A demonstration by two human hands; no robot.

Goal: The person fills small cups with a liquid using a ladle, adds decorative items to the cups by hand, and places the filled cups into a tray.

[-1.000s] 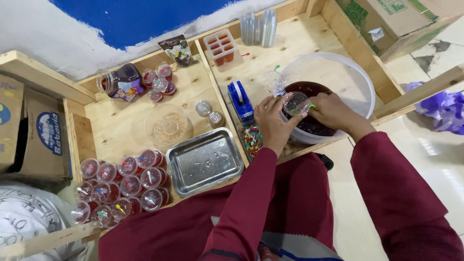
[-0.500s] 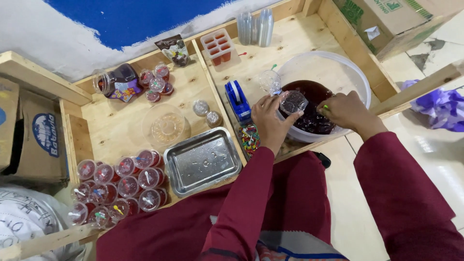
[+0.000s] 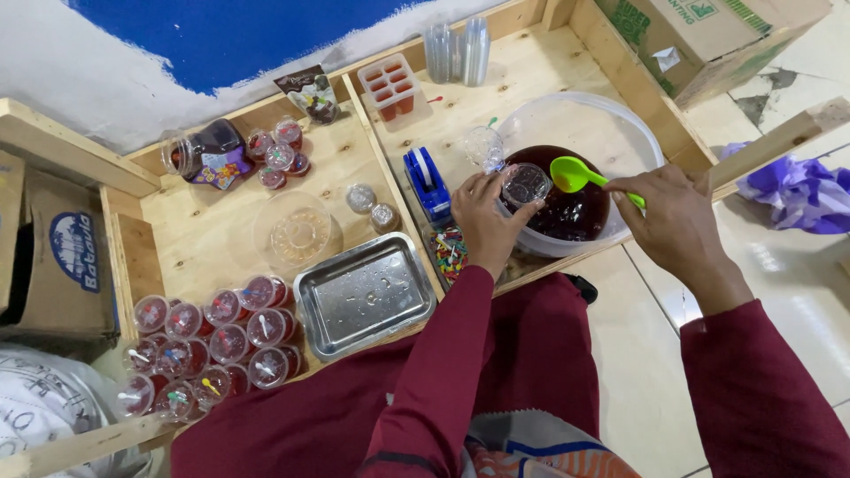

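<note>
My left hand [image 3: 482, 217] holds a small clear plastic cup [image 3: 524, 184] at the near left rim of a large clear tub [image 3: 620, 133] that has dark red liquid [image 3: 571, 212] in it. My right hand [image 3: 677, 221] grips the handle of a bright green spoon [image 3: 575, 174]. The spoon's bowl hangs just right of the cup, above the liquid. A crumpled clear bag [image 3: 482, 146] lies behind the cup.
A blue tape dispenser [image 3: 427, 181] and a pack of coloured sticks [image 3: 453, 252] sit left of the tub. A metal tray [image 3: 365, 294], several filled lidded cups [image 3: 208, 341], a clear lid [image 3: 299, 235], a jar [image 3: 208, 152], stacked cups [image 3: 456, 49] and an orange mould tray [image 3: 394, 84] fill the wooden bench.
My right hand drew back from the tub and lifted the green spoon out into view. The left hand kept the cup at the rim.
</note>
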